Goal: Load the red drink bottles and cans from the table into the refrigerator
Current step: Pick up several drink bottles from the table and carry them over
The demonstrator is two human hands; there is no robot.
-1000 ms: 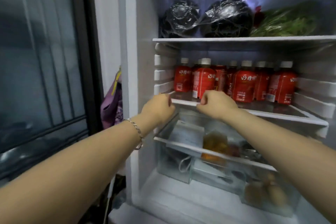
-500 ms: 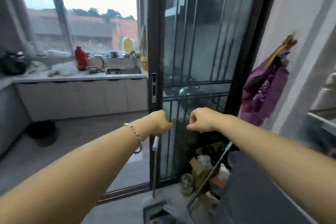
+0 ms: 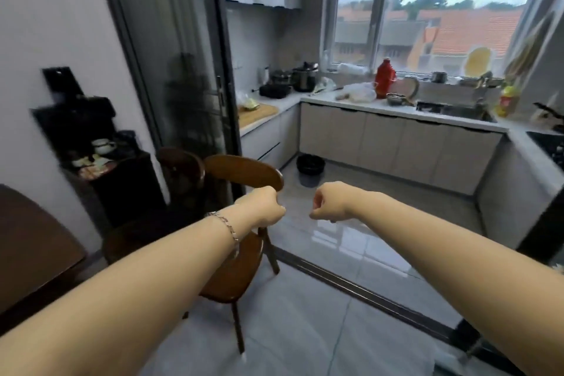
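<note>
My left hand (image 3: 265, 207) and my right hand (image 3: 330, 201) are held out in front of me at chest height, both curled into loose fists with nothing in them. They hang in the air above a brown wooden chair (image 3: 241, 253), a short gap between them. The refrigerator and the red drinks are out of view. The dark wooden table (image 3: 33, 250) shows only as a bare corner at the left edge.
A second chair (image 3: 180, 174) stands behind the first. A dark side cabinet (image 3: 113, 180) with cups lines the left wall. A sliding door track (image 3: 366, 287) crosses the grey tiled floor into the kitchen, where the counter (image 3: 396, 110) holds pots and a red thermos (image 3: 385, 78).
My view has swung left, from the open refrigerator past the glass door to the kitchen and chairs. Both hands stayed fisted and empty in front of me.
</note>
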